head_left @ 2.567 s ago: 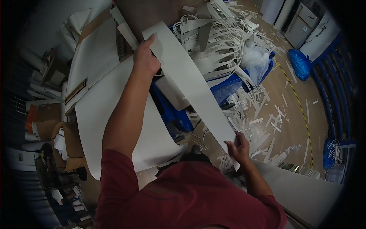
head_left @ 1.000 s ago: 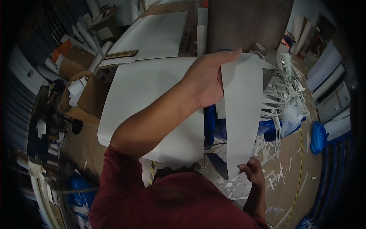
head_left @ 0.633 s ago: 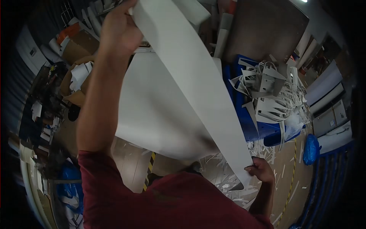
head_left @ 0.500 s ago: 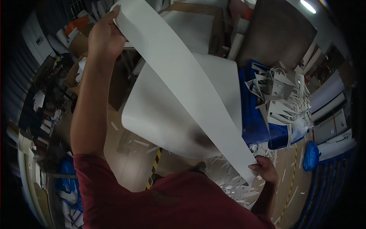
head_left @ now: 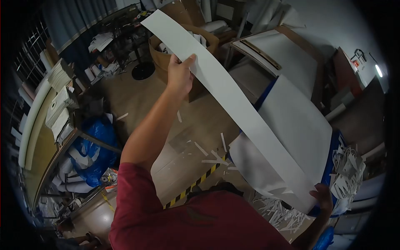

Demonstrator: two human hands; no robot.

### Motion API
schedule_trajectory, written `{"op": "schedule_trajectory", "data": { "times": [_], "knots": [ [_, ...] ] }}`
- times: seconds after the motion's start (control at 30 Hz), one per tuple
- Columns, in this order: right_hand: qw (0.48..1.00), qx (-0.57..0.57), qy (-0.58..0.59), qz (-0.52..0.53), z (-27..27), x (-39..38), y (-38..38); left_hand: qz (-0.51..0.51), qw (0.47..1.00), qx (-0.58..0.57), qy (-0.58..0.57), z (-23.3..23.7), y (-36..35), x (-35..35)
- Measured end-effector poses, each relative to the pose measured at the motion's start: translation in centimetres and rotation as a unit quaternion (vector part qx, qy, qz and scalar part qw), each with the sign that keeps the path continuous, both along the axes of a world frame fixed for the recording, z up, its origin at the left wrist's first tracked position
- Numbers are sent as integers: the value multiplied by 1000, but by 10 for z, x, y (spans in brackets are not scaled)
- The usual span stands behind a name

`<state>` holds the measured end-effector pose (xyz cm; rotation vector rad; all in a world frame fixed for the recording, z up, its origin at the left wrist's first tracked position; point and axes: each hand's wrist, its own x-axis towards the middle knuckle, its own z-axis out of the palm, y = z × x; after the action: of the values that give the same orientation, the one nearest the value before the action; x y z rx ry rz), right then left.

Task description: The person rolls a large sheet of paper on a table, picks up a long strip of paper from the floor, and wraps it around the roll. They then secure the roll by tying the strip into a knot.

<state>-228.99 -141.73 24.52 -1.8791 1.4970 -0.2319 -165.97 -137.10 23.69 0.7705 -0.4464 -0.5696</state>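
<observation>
A long white strip (head_left: 233,102), like paper or thin sheet, runs diagonally across the view with a slight curve. My left hand (head_left: 181,74) pinches its near edge, thumb on top, with a free length reaching beyond the fingers. Close to the lower end, my right hand (head_left: 323,196) is closed at the strip's right edge; part of that grip is hard to see. Behind and under the strip lies a large white sheet (head_left: 296,121) on a blue support, its near edge curving downward.
Thin white offcuts (head_left: 283,212) litter the floor by my body, and more are heaped at the right (head_left: 348,171). A round brown container (head_left: 160,58) stands ahead. At left are a table with stacked pieces (head_left: 60,104) and a blue plastic bag (head_left: 93,146).
My view has turned left, bringing the left table and round container into sight. My left hand now grips the strip farther from its upper end, which sticks out past the fingers.
</observation>
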Motion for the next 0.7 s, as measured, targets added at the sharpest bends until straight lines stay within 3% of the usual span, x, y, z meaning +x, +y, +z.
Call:
{"op": "schedule_trajectory", "data": {
  "times": [0.1,0.13,0.2,0.23,0.47,0.57,0.63,0.7],
  "knots": [
    [998,3,30,63,4,46,-20,20,999,33,-14,-27,0,37],
    [996,21,-45,67,-6,59,-25,28,998,51,-31,-34,-3,51],
    [987,73,-27,139,-10,77,-45,22,997,67,-32,-41,-9,73],
    [980,63,64,176,-15,83,-56,16,996,71,-47,-41,-15,81],
    [945,237,-150,168,-19,175,-103,-3,985,166,-50,-65,-84,158],
    [939,215,-170,206,-29,206,-124,0,980,193,-58,-80,-123,195],
    [970,188,-100,112,-26,220,-135,-14,979,194,-56,-86,-138,226],
    [982,160,-43,95,-30,228,-140,-12,984,177,-28,-87,-160,239]
  ]
}}
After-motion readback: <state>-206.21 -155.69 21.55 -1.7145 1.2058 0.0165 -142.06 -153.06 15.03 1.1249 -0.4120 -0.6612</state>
